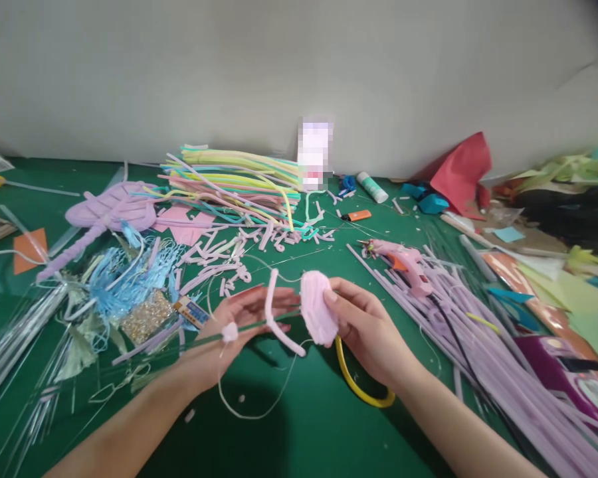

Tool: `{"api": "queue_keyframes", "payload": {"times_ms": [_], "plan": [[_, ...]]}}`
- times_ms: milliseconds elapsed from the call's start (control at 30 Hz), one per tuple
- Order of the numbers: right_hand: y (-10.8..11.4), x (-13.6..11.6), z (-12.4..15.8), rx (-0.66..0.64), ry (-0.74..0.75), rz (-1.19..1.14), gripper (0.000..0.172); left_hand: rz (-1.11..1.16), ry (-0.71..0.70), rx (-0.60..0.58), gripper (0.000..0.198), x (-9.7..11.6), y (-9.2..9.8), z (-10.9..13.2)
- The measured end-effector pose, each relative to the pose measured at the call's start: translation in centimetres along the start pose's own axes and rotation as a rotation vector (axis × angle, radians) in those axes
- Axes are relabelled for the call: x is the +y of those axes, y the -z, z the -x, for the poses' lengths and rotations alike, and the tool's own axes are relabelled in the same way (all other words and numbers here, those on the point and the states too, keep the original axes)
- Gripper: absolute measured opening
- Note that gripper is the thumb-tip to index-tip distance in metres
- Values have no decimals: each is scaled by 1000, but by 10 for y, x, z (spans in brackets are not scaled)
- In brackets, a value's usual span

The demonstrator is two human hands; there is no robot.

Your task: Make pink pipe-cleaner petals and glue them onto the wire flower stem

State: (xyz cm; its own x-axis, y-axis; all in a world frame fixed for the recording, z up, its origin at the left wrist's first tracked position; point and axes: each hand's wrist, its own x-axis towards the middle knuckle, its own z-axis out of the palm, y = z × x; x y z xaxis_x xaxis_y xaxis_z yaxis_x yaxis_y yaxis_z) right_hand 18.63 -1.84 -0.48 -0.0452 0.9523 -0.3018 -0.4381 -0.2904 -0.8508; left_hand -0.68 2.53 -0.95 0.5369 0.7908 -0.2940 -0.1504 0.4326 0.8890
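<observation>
My right hand (369, 325) pinches a pale pink-lilac oval piece (319, 309), made of fuzzy strips laid side by side, between thumb and fingers. My left hand (246, 318) is turned palm inward, its fingers stretched out toward the oval. In front of it hangs a bent lilac pipe cleaner (274, 312); what supports it is unclear. A thin clear rod runs across the left palm toward the oval, with a small pale fuzzy lump (230, 331) on it near the wrist. A thin pale cord (254, 417) loops below. Under my right hand curves a yellow band (361, 392).
A pink glue gun (403, 262) lies at right by long lilac pipe cleaners (478, 345). Coloured pipe cleaners (234, 182) and cut bits (219, 259) lie behind. A lilac fuzzy shape (112, 209), blue tassels (129, 269), a lighter (357, 216) and a propped phone (313, 149) surround the hands.
</observation>
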Motion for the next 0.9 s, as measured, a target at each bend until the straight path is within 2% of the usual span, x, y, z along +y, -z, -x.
{"api": "queue_keyframes", "payload": {"times_ms": [100,233,367,467,533,600,700,800,900], "plan": [[-3,2,1,-50,-28,52,27,193,113,-24,27,-3,-2,-4],[-3,3,-1,-52,-26,111,32,289,237,-21,18,-7,0,-5],[1,1,-6,-21,-9,117,32,357,254,-122,16,-8,8,-5],[6,-3,-13,7,3,116,31,328,289,-155,17,-2,11,-7],[10,-8,-21,7,7,155,33,260,325,-137,24,6,12,-9],[13,-16,-31,2,23,222,35,163,315,-64,27,16,14,-9],[15,-30,-46,1,90,334,37,9,236,43,24,29,19,-8],[15,-44,-57,-31,127,443,40,68,181,79,35,35,24,-7],[18,-52,-62,-70,114,527,42,106,131,165,48,37,28,-5]]}}
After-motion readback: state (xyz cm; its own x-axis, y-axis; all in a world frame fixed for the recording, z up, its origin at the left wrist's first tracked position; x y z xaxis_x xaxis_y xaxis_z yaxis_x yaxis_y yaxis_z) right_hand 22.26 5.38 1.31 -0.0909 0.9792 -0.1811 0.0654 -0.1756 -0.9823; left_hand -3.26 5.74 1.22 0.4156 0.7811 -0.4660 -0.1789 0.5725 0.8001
